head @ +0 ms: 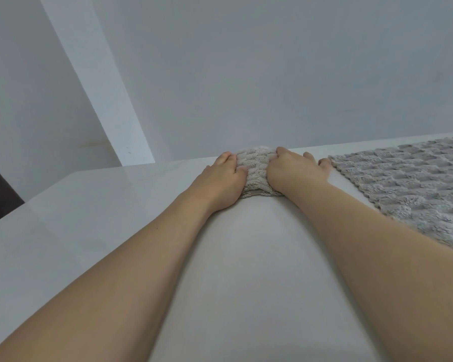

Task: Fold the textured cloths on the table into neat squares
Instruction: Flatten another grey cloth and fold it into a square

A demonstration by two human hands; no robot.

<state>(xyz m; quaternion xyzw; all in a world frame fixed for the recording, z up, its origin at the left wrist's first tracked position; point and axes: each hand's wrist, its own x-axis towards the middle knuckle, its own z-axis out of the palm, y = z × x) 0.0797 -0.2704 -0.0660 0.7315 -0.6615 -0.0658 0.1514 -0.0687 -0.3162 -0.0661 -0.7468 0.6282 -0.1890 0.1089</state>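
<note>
- One white bench fills the lower part of the head view, its far edge running against a pale wall.
- Spread flat on the bench at the right lies a large grey textured cloth, its waffle-like squares plainly showing and its scalloped near edge running diagonally; it extends out of view on the right.
- Two bare forearms reach forward across the bench and meet near its far edge.
- Between the hands sits a small folded cloth, pale cream and ribbed, bunched into a compact bundle just left of the grey cloth and apart from it.
- Left hand lies on the bundle's left side, fingers curled onto the fabric and gripping it.
- Right hand presses on the bundle's right side, thumb and forefinger curled on the fabric, the other fingers stretched out on the bench toward the grey cloth's corner.
</note>
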